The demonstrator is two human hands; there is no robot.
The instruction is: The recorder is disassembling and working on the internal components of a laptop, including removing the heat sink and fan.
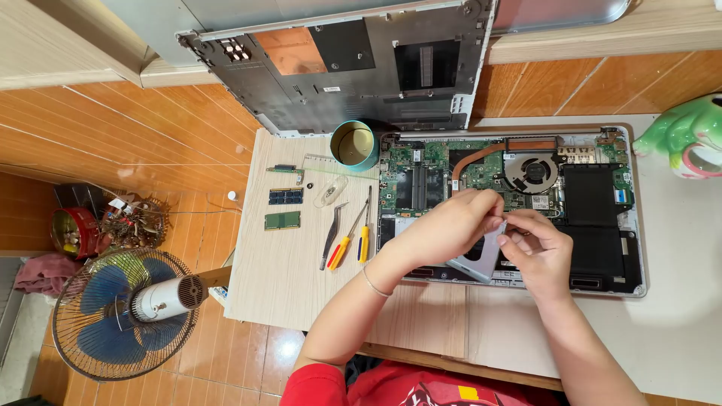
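Flat grey metal drive caddy (477,261), held in both hands above the opened silver laptop (602,225).

The left hand (444,225) curls over the caddy's upper edge with fingers closed narrowly on it; the right hand (535,248) pinches its right end, fingertips (505,239) bent in tight. The caddy is a thin, dull, rectangular piece, tilted, its long axis running roughly from lower left to upper right; much of it is hidden by the hands. It hangs over the laptop's front half, below the green circuit board (421,184), copper heat pipe (474,159) and round black fan (532,171). On the pale wooden board (278,278) to the left lie two yellow-handled screwdrivers (352,237), black tweezers (331,234) and a teal tin (354,144).
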